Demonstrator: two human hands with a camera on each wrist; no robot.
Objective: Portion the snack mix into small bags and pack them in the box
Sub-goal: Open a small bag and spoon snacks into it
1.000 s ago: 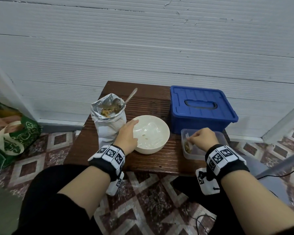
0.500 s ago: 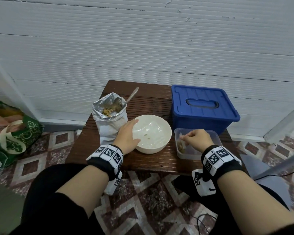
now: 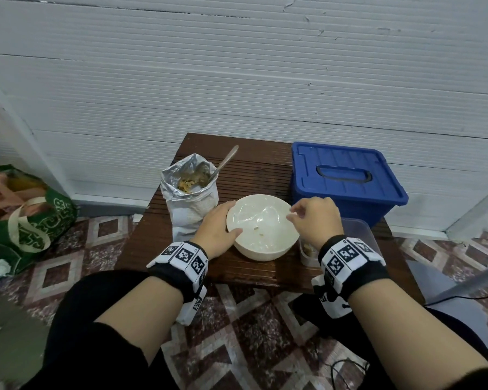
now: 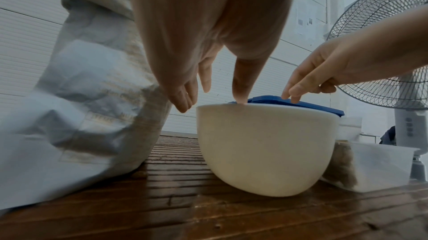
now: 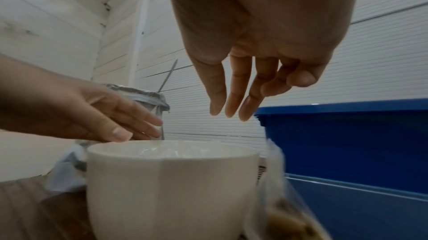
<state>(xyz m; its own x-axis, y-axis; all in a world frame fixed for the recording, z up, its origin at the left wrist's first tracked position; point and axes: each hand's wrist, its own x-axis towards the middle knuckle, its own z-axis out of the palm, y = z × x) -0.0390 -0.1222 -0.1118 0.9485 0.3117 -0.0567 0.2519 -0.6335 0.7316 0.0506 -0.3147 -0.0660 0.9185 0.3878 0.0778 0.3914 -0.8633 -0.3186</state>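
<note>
With the left hand [image 3: 219, 230] spread on the round white ceramic bowl's [image 3: 262, 250] rim and the right hand [image 3: 314, 220] loose-fingered and empty above it, a careless reach could tip it.

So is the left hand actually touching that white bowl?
Touching. In the left wrist view the left hand's thumb tip rests on the bowl's rim.

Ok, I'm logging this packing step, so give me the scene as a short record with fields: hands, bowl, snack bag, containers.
left hand: open, fingers resting on the white bowl's left rim
right hand: open, empty, hanging above the bowl's right rim
white bowl: upright, a few crumbs inside
foil snack bag: open, mix inside, metal spoon standing in it
clear plastic container: right of bowl, some mix inside
blue box: lid on
wooden table: bears all of these
</note>
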